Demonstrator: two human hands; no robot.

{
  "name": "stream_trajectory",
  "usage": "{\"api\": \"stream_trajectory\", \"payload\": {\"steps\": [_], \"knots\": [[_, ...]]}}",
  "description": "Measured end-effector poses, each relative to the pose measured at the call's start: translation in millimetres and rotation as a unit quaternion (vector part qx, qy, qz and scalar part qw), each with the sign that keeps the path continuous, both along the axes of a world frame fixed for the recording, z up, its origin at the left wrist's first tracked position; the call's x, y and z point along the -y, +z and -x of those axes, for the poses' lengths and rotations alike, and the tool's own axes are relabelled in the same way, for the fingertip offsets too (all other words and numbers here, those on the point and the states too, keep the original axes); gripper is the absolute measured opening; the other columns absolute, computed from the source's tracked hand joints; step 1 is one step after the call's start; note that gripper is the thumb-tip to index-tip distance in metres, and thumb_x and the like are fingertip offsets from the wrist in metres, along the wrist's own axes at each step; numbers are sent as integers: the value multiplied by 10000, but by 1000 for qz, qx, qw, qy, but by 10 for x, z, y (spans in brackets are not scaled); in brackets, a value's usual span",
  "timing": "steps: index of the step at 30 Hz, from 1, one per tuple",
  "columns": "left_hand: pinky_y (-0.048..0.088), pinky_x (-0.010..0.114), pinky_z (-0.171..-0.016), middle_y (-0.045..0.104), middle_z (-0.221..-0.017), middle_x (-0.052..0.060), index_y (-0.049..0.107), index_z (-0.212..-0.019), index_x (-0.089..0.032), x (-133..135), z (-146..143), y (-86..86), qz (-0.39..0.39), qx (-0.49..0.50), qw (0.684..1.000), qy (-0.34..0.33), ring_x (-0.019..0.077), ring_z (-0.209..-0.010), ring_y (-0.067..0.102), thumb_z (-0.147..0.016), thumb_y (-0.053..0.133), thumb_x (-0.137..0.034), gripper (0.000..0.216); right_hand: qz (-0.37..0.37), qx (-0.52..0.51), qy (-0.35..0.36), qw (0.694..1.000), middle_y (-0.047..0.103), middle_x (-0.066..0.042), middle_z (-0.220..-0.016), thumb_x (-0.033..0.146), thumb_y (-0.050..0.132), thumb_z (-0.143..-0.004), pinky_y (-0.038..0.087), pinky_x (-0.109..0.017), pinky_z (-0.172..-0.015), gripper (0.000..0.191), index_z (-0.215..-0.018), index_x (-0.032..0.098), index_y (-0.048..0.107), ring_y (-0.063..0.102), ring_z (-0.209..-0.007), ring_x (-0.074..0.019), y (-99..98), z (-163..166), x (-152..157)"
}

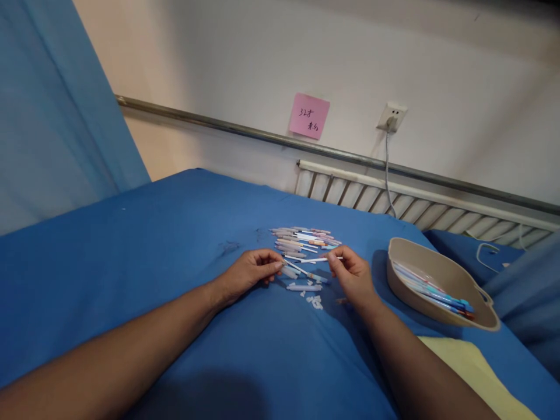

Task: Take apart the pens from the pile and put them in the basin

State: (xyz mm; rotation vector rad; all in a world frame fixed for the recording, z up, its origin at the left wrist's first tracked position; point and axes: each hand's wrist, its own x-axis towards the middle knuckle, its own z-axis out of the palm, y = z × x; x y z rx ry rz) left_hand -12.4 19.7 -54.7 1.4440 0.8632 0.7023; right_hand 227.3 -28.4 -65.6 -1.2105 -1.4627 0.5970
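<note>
Pens [304, 287] lay near, presumably for easy reach; my left hand [256, 267] and right hand [353, 275] each pinched 1 white stick [315, 259].

My thin white plastic stick [315, 259] looks smooth, the wide blue cloth [184, 227] dull, the long grey metal rail [245, 130] shiny.

I list one right stick [314, 260]: white, slim, straight, held almost level near its right end. I list one left stick [300, 269]: slim, pale, pinched at its left end, slanting down rightward. Pens [294, 242], many: grey, pink, orange, laid crosswise, close together on blue cloth [210, 216]. Lilac pen [304, 287], one: pale, flat, I see it at the near edge.
</note>
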Motion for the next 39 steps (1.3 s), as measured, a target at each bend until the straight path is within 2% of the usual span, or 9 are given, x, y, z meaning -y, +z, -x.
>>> {"api": "stream_trajectory", "payload": {"steps": [17,39], "knots": [[388,211,-514,581,-658,-23,601,-841,-150,31,-29,24,-12,-23,1000,7,80,-525,481,-692,658,-409,304,-4,10,-8,1000,472,41,-561,388,528,-825,363,-220,-510,210,-764,194,581,440,-514,-106,-17,0,6],[385,202,-499,579,-648,-28,593,-820,-142,39,-28,13,-16,-10,1000,23,71,-508,478,-724,644,-383,264,-10,45,-5,999,477,37,-573,372,522,-842,365,-217,-520,204,-774,191,585,450,-527,-105,-39,16,26]]}}
